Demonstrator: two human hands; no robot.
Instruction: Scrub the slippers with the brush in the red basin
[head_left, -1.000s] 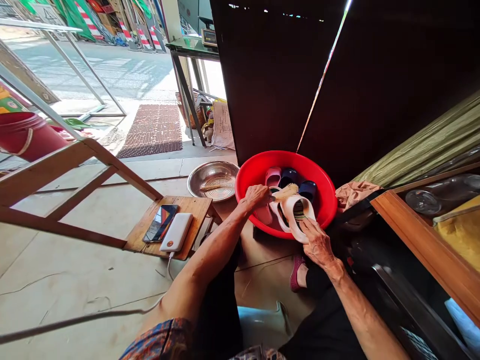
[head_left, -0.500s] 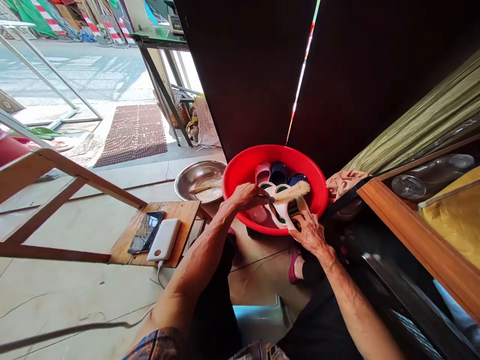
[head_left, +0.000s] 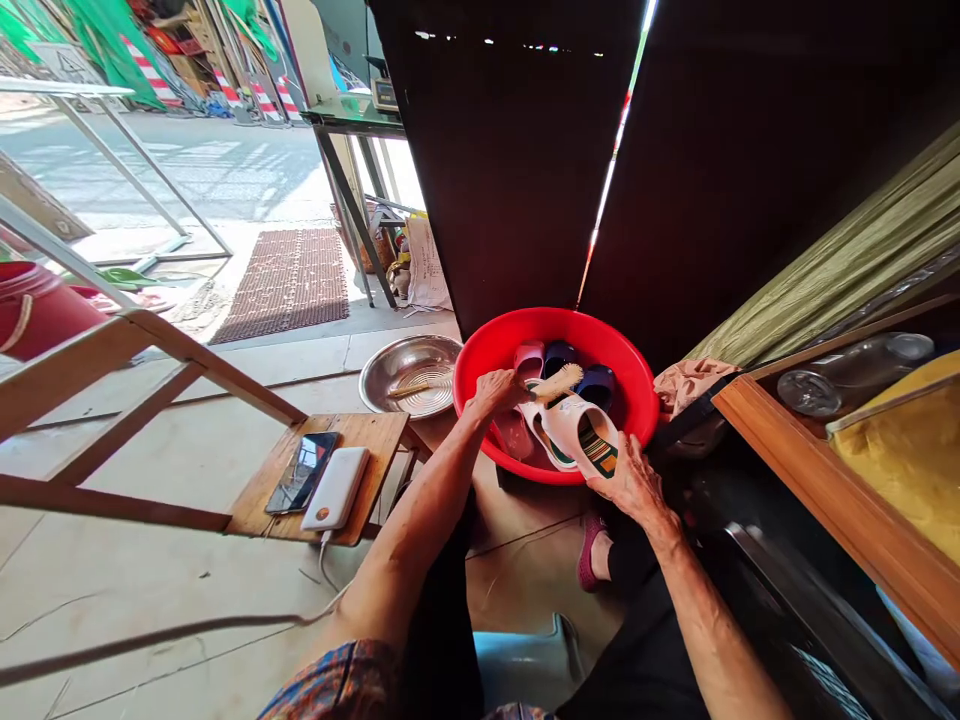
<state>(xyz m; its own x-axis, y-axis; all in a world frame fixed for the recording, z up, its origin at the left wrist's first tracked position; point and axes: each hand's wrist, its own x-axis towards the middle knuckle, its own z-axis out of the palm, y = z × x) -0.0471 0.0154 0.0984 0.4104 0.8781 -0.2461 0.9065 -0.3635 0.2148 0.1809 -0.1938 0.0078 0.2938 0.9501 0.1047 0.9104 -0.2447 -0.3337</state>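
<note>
My left hand (head_left: 498, 391) is closed on the handle of a scrubbing brush (head_left: 559, 382) with pale bristles, held over a red basin (head_left: 646, 385). In my right hand (head_left: 630, 478) is a white slipper (head_left: 570, 425), gripped by its heel end and tilted so that its striped insole shows. The brush is close to the slipper's toe end; I cannot tell whether they touch. A second white slipper lies partly hidden beneath it. Pink slippers (head_left: 529, 357) and dark blue slippers (head_left: 598, 383) are also in the basin.
A metal bowl (head_left: 379, 372) with a stick-like thing inside stands left of the basin. On a wooden chair (head_left: 251, 500) lie a phone (head_left: 301, 474) and a white power bank (head_left: 335, 488) with a cable. Right is a wooden-edged shelf (head_left: 832, 490); behind, a dark panel (head_left: 510, 170).
My right hand has turned the white slipper, so its striped insole now faces up more. The brush in my left hand has shifted left, toward the slipper's toe end. The view has moved slightly.
</note>
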